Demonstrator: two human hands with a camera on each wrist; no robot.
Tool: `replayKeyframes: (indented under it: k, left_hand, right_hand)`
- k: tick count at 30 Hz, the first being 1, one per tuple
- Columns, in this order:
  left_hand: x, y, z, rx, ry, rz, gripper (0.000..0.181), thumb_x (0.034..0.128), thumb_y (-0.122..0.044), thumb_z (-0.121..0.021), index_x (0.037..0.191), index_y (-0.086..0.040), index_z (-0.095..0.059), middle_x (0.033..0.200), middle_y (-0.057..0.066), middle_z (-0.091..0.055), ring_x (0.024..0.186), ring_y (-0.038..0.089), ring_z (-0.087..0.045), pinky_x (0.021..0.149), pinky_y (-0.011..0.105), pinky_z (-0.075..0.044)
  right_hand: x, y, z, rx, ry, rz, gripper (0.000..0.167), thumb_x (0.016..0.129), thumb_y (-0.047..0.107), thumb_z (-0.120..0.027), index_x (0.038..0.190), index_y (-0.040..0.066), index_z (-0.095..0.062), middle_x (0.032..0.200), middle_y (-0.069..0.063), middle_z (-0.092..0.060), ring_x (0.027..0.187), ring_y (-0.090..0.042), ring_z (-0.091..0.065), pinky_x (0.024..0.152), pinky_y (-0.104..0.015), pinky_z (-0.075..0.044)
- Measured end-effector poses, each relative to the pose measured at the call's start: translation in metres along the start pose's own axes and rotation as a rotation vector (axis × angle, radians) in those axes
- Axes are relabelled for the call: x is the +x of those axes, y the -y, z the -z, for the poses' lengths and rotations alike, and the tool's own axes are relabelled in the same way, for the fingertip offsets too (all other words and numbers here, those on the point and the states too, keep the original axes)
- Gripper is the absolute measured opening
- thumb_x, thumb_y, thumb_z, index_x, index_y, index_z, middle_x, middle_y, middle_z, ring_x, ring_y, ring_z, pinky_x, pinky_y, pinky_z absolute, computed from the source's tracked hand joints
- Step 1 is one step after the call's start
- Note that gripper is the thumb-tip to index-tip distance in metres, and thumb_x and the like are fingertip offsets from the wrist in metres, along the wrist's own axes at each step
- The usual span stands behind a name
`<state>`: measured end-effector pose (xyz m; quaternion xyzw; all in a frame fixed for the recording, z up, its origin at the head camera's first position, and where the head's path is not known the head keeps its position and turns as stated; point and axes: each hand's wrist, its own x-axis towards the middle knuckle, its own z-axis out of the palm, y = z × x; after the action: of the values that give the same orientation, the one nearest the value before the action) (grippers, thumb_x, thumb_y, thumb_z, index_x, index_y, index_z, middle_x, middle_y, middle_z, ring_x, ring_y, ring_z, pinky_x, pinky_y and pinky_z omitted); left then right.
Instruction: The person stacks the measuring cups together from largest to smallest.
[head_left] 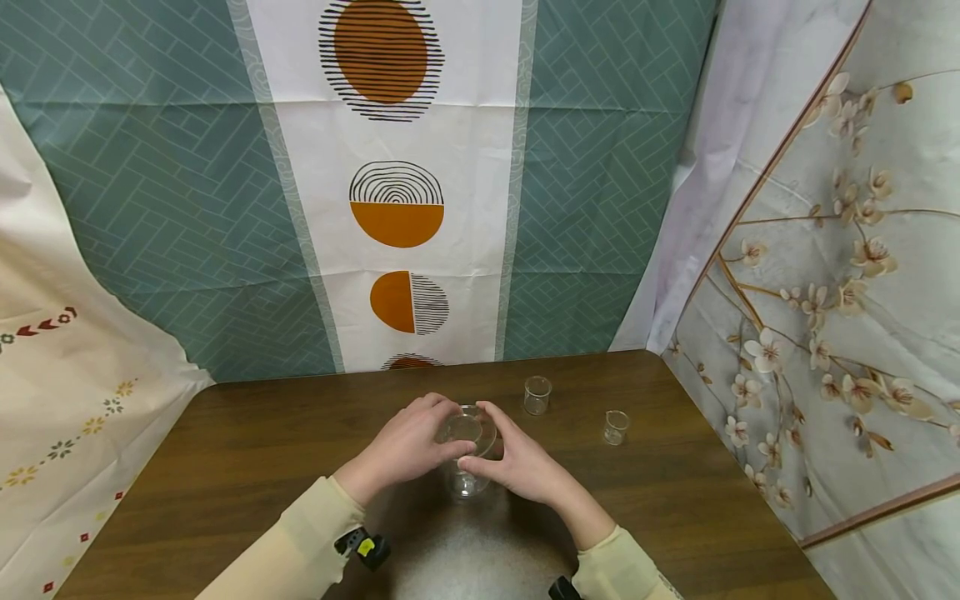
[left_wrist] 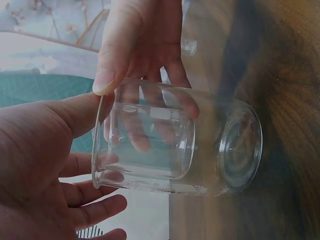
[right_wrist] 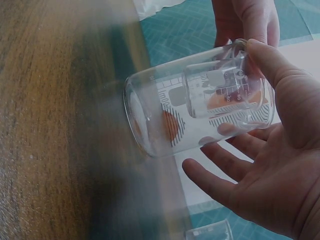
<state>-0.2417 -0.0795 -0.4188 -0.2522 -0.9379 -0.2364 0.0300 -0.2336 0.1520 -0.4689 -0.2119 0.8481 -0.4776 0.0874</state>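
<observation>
A large clear glass beaker (head_left: pixel 466 485) (left_wrist: pixel 242 150) (right_wrist: pixel 142 117) stands upright between the hands; whether its base touches the table is hard to tell. Inside its upper part sits a smaller beaker (left_wrist: pixel 172 167) (right_wrist: pixel 197 95), its bottom well above the larger one's. From the left, the left hand (head_left: pixel 405 443) (left_wrist: pixel 45 155) (right_wrist: pixel 250 20) holds the large beaker near the rim, thumb at the edge and fingers around the far side. Opposite it, the right hand (head_left: pixel 531 468) (left_wrist: pixel 150 40) (right_wrist: pixel 285 150) grips the rim area likewise. Glass reflections blur the exact finger contacts.
Two small glass beakers (head_left: pixel 537 397) (head_left: pixel 616 428) stand to the right on the brown wooden table (head_left: pixel 277 442). Behind the table hangs a green and white patterned cloth (head_left: pixel 585 208). A floral cloth (head_left: pixel 840 333) borders the right side, a cream one (head_left: pixel 90 400) the left.
</observation>
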Motion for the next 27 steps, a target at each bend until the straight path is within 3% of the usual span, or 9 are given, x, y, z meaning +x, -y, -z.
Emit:
replayKeyframes:
  k: [9,17,27]
  left_hand:
    - [0.002,-0.003,0.004,-0.008,0.045,0.014,0.056,0.0941,-0.048,-0.089,0.127,-0.004,-0.077,0.125,0.010,-0.073,0.113,0.028,-0.067,0.097,0.053,-0.058]
    - [0.007,-0.006,0.008,0.000,0.091,0.044,0.056,0.0914,-0.045,-0.092,0.127,-0.005,-0.077,0.122,0.008,-0.072,0.108,0.025,-0.068,0.092,0.049,-0.060]
    - [0.013,-0.013,0.014,0.055,0.171,0.069,0.053,0.0907,-0.043,-0.093,0.126,-0.007,-0.079,0.121,0.010,-0.076,0.102,0.022,-0.069,0.090,0.047,-0.061]
  right_hand:
    - [0.000,0.000,0.001,0.018,0.006,0.004,0.097,0.101,0.056,-0.079,0.175,0.023,-0.025,0.168,-0.003,-0.046,0.137,-0.038,-0.060,0.105,-0.056,-0.053]
    - [0.000,-0.002,0.000,0.003,-0.009,0.008,0.095,0.100,0.056,-0.079,0.174,0.025,-0.028,0.167,0.001,-0.047,0.134,-0.026,-0.061,0.105,-0.053,-0.053]
    - [0.000,-0.002,0.000,0.007,0.006,0.000,0.097,0.100,0.056,-0.080,0.174,0.022,-0.027,0.168,0.000,-0.045,0.125,-0.025,-0.064,0.100,-0.052,-0.056]
